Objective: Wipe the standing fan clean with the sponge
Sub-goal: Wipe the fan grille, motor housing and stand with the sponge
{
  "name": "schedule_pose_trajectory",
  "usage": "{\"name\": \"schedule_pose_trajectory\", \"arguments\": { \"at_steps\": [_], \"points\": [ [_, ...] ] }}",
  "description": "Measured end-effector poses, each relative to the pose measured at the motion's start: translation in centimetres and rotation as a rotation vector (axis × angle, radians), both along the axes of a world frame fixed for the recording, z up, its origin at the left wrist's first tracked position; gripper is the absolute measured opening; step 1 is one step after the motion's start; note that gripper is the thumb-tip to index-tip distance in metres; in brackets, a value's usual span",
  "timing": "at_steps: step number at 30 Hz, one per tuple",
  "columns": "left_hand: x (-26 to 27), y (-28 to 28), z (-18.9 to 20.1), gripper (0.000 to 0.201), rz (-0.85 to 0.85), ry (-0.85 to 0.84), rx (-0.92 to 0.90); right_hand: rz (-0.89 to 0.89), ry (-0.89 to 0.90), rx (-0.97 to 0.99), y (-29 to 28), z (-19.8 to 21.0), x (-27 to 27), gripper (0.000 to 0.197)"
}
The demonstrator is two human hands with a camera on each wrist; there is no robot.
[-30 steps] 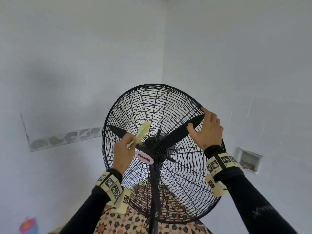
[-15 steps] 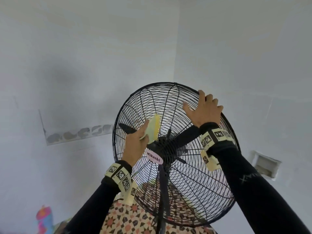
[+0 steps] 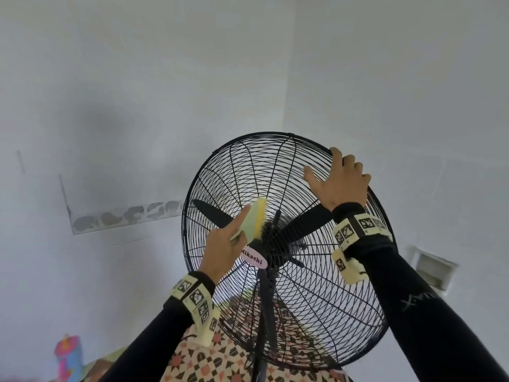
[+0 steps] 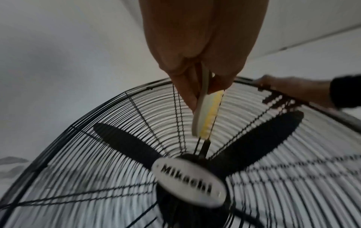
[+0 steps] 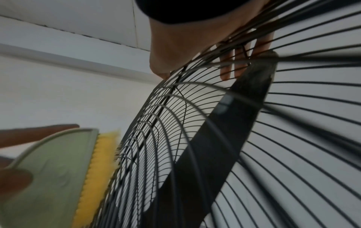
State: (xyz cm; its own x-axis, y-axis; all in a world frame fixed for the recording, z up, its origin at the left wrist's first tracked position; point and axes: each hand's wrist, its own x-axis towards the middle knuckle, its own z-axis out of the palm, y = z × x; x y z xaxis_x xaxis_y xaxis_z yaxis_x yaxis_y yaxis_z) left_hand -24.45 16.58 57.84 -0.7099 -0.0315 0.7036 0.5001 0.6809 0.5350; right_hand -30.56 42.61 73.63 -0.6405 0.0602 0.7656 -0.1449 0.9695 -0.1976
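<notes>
The black standing fan stands in front of me, its round wire grille (image 3: 316, 307) facing me with a pale "Mikachi" badge (image 3: 254, 260) at the hub. My left hand (image 3: 220, 249) pinches a sponge (image 3: 254, 220), green-backed with a yellow face. The yellow face presses on the grille wires just up and left of the hub. In the left wrist view the sponge (image 4: 205, 117) stands on edge between fingers and thumb. My right hand (image 3: 341, 183) grips the grille's upper right rim. In the right wrist view its fingers (image 5: 236, 64) curl over the rim behind the wires. Black blades (image 5: 215, 138) sit inside.
White walls meet in a corner behind the fan. A patched strip (image 3: 124, 216) runs along the left wall and a small recess (image 3: 432, 268) sits in the right wall. A colourful object (image 3: 67, 357) stands low at left. Patterned floor (image 3: 214, 359) lies around the fan's pole (image 3: 261, 354).
My left hand has carried the sponge up and right along the grille towards the hub's top. My right hand has climbed from mid-grille to the upper right rim.
</notes>
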Motion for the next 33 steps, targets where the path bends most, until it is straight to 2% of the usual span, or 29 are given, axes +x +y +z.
{"name": "schedule_pose_trajectory", "arguments": {
  "at_steps": [3,5,8,10,14,18,20,22,23,25,28,29,31,33],
  "points": [
    [1.9,-0.3,-3.2,0.068,0.041,-0.123,-0.051,0.000,0.002,-0.009,0.0,-0.1,0.1,0.082],
    [2.8,-0.8,-3.5,0.067,-0.011,-0.080,0.012,-0.003,0.002,-0.005,-0.5,0.1,0.2,0.082],
    [1.8,-1.0,-2.0,0.062,-0.074,0.065,0.096,0.004,0.005,0.002,-1.1,0.3,0.1,0.082],
    [1.3,-0.2,-2.1,0.061,-0.069,0.093,0.036,0.001,0.005,-0.001,-0.9,0.2,0.2,0.082],
    [2.2,0.2,-5.7,0.059,-0.037,-0.082,0.055,-0.009,0.007,0.005,0.2,-0.1,0.3,0.082],
    [1.7,-0.9,-4.8,0.058,-0.159,-0.053,0.125,0.014,0.005,0.002,-0.6,0.0,0.4,0.082],
    [1.3,-0.7,-4.4,0.062,-0.236,-0.063,0.060,0.014,0.013,0.005,-0.9,0.0,0.4,0.082],
    [1.0,-0.5,-5.7,0.063,-0.244,-0.130,-0.037,0.020,0.007,0.004,-0.6,-0.1,0.3,0.082],
    [1.0,-0.8,-6.4,0.063,-0.239,-0.160,-0.011,0.029,0.008,0.005,-0.2,-0.1,0.3,0.081],
    [1.0,-2.1,-7.2,0.063,-0.193,-0.192,0.158,0.053,0.019,0.002,0.7,-0.3,0.2,0.079],
    [1.3,-3.7,-7.6,0.060,-0.137,-0.139,0.278,0.073,0.052,0.014,1.2,-1.3,0.3,0.078],
    [1.5,-3.6,-7.5,0.059,-0.177,-0.125,0.275,0.065,0.064,0.023,1.1,-1.7,0.5,0.079],
    [1.6,-2.8,-7.1,0.059,-0.254,-0.100,0.134,0.032,0.089,0.038,0.8,-2.3,0.9,0.083],
    [1.3,-2.5,-6.9,0.056,-0.225,-0.088,0.000,-0.012,0.109,0.040,0.8,-3.2,1.5,0.087]
  ]
}}
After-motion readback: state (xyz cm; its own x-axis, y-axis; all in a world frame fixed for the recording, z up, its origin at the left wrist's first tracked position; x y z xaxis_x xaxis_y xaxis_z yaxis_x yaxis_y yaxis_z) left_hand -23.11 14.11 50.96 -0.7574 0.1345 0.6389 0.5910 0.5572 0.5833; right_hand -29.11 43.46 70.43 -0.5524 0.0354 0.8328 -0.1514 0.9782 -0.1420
